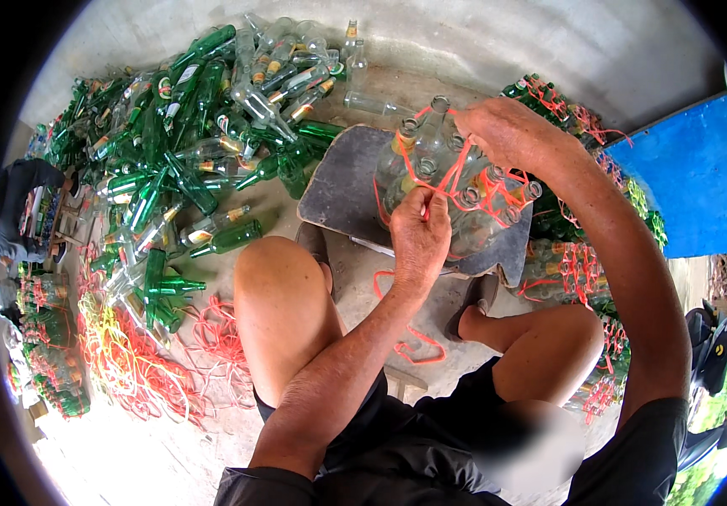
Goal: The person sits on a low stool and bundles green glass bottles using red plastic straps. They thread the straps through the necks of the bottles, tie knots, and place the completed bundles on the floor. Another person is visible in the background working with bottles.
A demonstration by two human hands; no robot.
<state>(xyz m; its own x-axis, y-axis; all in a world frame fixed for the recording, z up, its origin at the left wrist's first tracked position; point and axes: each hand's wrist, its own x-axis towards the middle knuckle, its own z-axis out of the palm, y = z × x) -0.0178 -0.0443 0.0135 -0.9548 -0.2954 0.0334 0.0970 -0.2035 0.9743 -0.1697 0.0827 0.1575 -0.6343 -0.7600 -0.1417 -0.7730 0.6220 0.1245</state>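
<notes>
Several clear glass bottles point(470, 226) stand upright in a cluster on a dark low board point(340, 179) between my knees. Red plastic strap point(456, 173) runs around and between their necks. My left hand point(421, 232) is at the near side of the cluster, its thumb and fingers pinched on the strap. Over the far side, my right hand point(502, 133) bends down beside a bottle neck, its fingers curled with strap running from them. The right fingertips are partly hidden behind the hand. A loose end of the strap hangs below the board's near edge.
A large heap of green and clear bottles point(186, 126) lies to the left against the wall. Tangled red and yellow straps point(140, 363) cover the floor nearby. Strapped bottle bundles point(562, 270) stand on the right, beside a blue panel point(688, 173). Another person point(26, 202) sits at far left.
</notes>
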